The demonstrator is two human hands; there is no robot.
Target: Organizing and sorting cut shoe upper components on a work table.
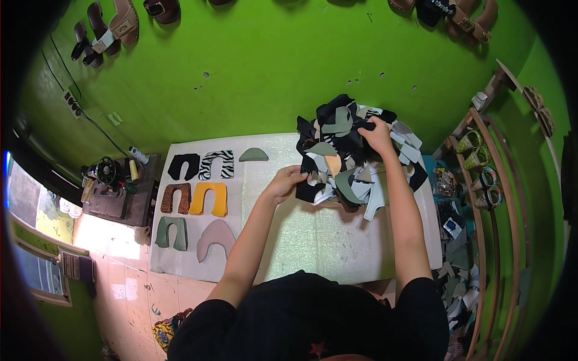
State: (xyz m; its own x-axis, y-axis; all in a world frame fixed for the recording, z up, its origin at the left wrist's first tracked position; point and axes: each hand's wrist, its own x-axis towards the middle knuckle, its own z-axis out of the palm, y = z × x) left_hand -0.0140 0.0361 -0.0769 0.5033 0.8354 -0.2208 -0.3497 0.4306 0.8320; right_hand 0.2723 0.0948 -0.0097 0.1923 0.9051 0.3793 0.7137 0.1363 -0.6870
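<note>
A heap of leather-like scraps [352,183] in black, white, grey-green and tan lies at the right rear of the pale table [313,240]. My right hand [378,135] is closed on a black scrap [365,127] at the heap's top. At the heap's left edge is my left hand [284,182], fingers pinched against the pieces; what they grip is too small to make out. To the left stand rows of U-shaped pieces: black [183,166], zebra-striped [217,165], brown spotted [175,198], yellow [208,199], green [172,233] and dusty pink [215,239]. A grey-green half-moon piece [253,154] lies behind.
A sewing machine [107,171] with thread spools stands left of the table. On the right are a wooden rack [484,210] holding sandals and more scraps [460,265] below. Sandals [123,24] hang on the green wall. Patterned cloth [167,331] lies on the tiled floor.
</note>
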